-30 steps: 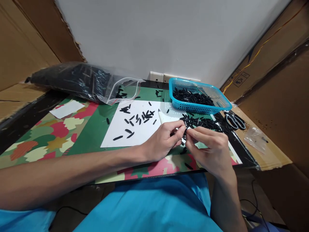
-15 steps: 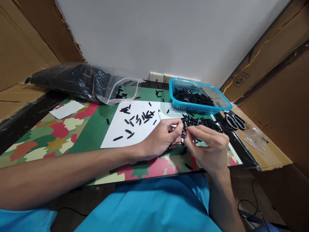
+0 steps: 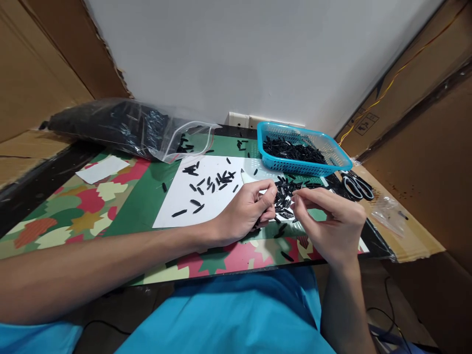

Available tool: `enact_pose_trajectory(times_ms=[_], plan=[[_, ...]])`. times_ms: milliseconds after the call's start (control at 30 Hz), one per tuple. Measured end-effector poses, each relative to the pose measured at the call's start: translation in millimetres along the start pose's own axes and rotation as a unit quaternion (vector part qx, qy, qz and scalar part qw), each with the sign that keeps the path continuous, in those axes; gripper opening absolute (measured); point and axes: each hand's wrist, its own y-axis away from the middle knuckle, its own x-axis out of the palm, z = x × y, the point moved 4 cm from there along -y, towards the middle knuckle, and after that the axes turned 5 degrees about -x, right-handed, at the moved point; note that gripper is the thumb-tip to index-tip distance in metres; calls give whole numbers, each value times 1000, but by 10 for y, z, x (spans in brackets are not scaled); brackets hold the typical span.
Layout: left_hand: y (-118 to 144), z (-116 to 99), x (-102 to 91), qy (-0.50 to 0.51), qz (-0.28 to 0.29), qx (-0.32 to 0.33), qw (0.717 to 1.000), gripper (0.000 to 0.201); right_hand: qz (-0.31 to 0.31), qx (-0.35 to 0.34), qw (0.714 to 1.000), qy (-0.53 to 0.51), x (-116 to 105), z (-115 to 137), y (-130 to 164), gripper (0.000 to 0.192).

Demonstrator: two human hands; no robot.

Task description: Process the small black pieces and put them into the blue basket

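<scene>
Two bare hands are at work above the near edge of the worktop [image 3: 55, 216], which is covered with a leaf-patterned mat. Left hand [image 3: 246, 210] is curled, thumb and fingertips pinched together near the pile of small black pieces [image 3: 285, 196]; whether a piece sits in that pinch cannot be told. Right hand [image 3: 334, 223] is raised just right of the pile, thumb and forefinger pressed together at the tips, the remaining fingers folded; anything held there is too small to make out. The two hands are near each other but apart, with the pile showing between them. Loose black pieces [image 3: 206, 184] lie scattered on a white sheet [image 3: 177, 206] to the left of the left hand. A blue basket [image 3: 334, 164] holding more black pieces stands behind the pile, toward the wall. A clear plastic bag [image 3: 121, 128] filled with dark contents lies at the far left, its mouth open toward the sheet. Scissors [image 3: 356, 186] with black handles rest to the right of the basket. A small white paper scrap [image 3: 101, 168] lies on the mat at the left.
</scene>
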Motion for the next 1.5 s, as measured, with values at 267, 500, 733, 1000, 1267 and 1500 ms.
enact_pose_trajectory(times_ms=[267,500,733,1000,1267,1500], plan=[[19,-45,20,-24,-4,6,1000,44,10,10,1000,-26,-5,-8,8,11],[35,-37,26,-51,0,11,999,41,48,-13,999,-21,-5,-23,4,14],[40,-20,12,-75,8,22,997,38,90,-14,996,-20,24,-42,24,15],[58,-23,40,-96,23,22,995,38,120,-7,992,-26,17,-11,9,15],[75,-43,45,-129,13,15,991,40,152,-48,987,32,20,28,17,16],[71,-48,51,-141,19,12,990,38,128,-72,988,40,54,50,44,17]])
